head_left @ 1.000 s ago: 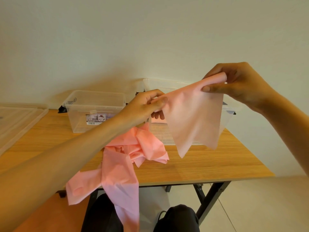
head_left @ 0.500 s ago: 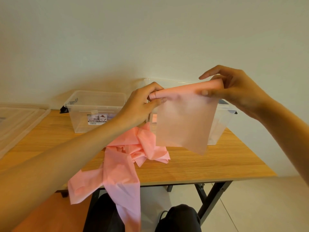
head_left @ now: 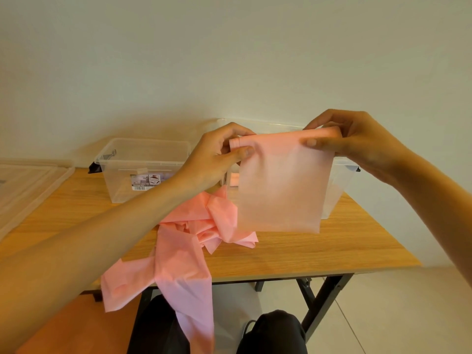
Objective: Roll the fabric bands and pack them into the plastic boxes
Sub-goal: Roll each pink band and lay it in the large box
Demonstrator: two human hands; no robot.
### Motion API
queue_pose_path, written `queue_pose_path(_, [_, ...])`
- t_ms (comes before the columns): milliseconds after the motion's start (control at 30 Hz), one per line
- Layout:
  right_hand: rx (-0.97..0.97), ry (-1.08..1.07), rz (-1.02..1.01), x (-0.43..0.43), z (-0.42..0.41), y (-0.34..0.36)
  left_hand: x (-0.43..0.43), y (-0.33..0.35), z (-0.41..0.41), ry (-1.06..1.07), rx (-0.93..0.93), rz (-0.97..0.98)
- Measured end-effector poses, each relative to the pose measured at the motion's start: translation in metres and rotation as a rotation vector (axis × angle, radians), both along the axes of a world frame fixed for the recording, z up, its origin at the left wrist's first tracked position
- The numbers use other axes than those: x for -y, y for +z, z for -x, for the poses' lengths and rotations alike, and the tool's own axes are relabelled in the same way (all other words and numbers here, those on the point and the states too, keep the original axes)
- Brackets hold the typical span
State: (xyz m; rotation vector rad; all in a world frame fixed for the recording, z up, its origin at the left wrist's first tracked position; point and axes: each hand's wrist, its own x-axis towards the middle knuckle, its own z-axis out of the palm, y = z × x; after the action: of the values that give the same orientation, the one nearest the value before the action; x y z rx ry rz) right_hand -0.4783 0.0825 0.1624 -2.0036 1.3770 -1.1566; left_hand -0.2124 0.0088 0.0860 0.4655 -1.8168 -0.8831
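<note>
I hold a pink fabric band [head_left: 281,185] up in the air above the wooden table [head_left: 319,249]. Its top edge is rolled into a thin tube and the rest hangs flat below. My left hand [head_left: 217,159] pinches the left end of the roll, and my right hand [head_left: 350,139] pinches the right end. A heap of more pink bands [head_left: 194,226] lies on the table, with ends trailing over the front edge. Two clear plastic boxes stand at the back: one on the left [head_left: 143,169], and one [head_left: 339,180] mostly hidden behind the held band.
Clear lids [head_left: 28,182] lie on the table's far left. The wall rises right behind the boxes. My dark-clothed knees [head_left: 270,333] and the black table legs [head_left: 319,302] show under the front edge.
The loosely held band has been squared up and its top edge rolled over. My hands have drawn level, and the hanging part is now flat and shorter.
</note>
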Motion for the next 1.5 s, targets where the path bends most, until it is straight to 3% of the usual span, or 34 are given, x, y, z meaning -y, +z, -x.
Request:
queue_pose_path(167, [0.048, -0.044, -0.021, 0.003, -0.001, -0.003, -0.001, -0.001, 0.001, -0.063, 0.014, -0.007])
queue_pose_path(433, [0.141, 0.012, -0.131, 0.003, 0.005, -0.007, 0.000, 0.001, 0.004, 0.101, 0.063, 0.110])
queue_pose_path(733, [0.089, 0.010, -0.019, 0.004, 0.005, -0.011, 0.004, 0.003, 0.005, 0.233, 0.125, 0.225])
queue_pose_path(1067, [0.103, 0.040, 0.039, 0.003, 0.003, -0.014, 0.003, 0.005, 0.005, 0.170, 0.092, 0.110])
queue_pose_path(1333, [0.220, 0.087, -0.154, 0.005, 0.001, -0.022, -0.003, 0.009, 0.001, 0.171, 0.118, 0.201])
queue_pose_path(1500, [0.094, 0.071, -0.058, 0.007, -0.001, -0.028, -0.002, 0.010, 0.001, 0.232, 0.077, 0.188])
